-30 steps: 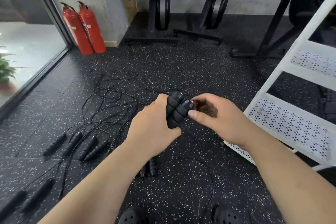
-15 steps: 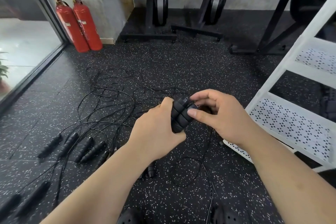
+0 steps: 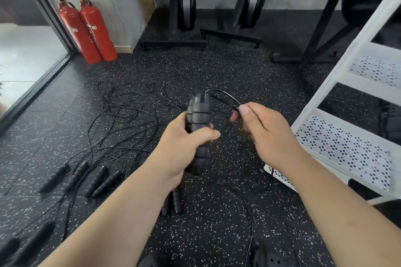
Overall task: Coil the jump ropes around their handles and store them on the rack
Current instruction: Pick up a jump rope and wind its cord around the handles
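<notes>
My left hand [image 3: 186,147] grips a pair of black ribbed jump rope handles [image 3: 198,115], held upright side by side above the floor. A thin black cord [image 3: 223,95] arcs from the handles' top to my right hand [image 3: 262,134], which pinches it between thumb and fingers just right of the handles. More of this cord trails down to the floor [image 3: 247,206] near my feet. The white rack [image 3: 347,143], with perforated shelves, stands at the right.
Several more black handles [image 3: 84,176] lie on the speckled rubber floor at the left with a tangle of cords [image 3: 125,115] behind them. Another pair of handles [image 3: 173,200] lies under my left forearm. Two red fire extinguishers [image 3: 86,30] stand by the wall; black machine bases sit at the back.
My right hand has moved away from the handle tops to the right, drawing the cord out into an arc. My left hand has turned the handles more upright.
</notes>
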The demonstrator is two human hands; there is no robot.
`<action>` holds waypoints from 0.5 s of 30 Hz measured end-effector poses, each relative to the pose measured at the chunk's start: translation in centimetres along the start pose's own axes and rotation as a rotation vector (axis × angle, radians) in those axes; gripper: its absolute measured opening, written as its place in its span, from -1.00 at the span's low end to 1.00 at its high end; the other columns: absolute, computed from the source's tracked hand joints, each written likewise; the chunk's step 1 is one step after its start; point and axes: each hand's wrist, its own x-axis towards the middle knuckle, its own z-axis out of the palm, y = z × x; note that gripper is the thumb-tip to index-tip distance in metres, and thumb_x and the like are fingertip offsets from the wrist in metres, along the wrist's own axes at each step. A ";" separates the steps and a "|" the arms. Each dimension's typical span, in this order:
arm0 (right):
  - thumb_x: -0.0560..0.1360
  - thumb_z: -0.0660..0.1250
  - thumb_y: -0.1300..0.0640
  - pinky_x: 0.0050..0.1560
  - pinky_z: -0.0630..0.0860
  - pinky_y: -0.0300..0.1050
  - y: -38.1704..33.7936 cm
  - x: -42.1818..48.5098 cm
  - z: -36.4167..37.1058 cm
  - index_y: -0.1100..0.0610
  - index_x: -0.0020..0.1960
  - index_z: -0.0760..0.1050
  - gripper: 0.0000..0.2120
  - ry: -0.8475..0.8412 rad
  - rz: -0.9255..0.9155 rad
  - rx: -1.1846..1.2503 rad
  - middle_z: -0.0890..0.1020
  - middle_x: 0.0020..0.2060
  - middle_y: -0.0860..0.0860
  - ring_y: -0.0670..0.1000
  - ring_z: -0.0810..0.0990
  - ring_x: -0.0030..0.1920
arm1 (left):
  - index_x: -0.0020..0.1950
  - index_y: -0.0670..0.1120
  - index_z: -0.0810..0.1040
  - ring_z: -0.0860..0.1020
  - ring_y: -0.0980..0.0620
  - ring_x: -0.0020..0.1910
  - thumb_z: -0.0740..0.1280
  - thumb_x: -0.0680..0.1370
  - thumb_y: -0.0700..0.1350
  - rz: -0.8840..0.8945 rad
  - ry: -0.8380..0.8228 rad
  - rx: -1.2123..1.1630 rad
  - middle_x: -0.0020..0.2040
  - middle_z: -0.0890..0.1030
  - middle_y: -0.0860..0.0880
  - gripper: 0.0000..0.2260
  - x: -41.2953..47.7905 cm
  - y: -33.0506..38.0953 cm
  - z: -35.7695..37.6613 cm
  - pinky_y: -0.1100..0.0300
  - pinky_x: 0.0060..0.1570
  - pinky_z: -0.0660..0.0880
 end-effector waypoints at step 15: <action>0.68 0.39 0.06 -0.23 0.32 -0.31 -2.1 -3.1 5.4 -0.06 0.08 0.76 -0.85 0.066 0.404 0.552 0.54 -0.49 -0.31 -0.28 0.51 -0.46 | 0.28 -0.13 0.53 0.74 -0.08 -0.01 0.44 0.57 -0.20 -0.160 0.089 -0.701 0.04 0.73 -0.17 -0.71 1.4 -1.6 2.0 -0.09 0.00 0.68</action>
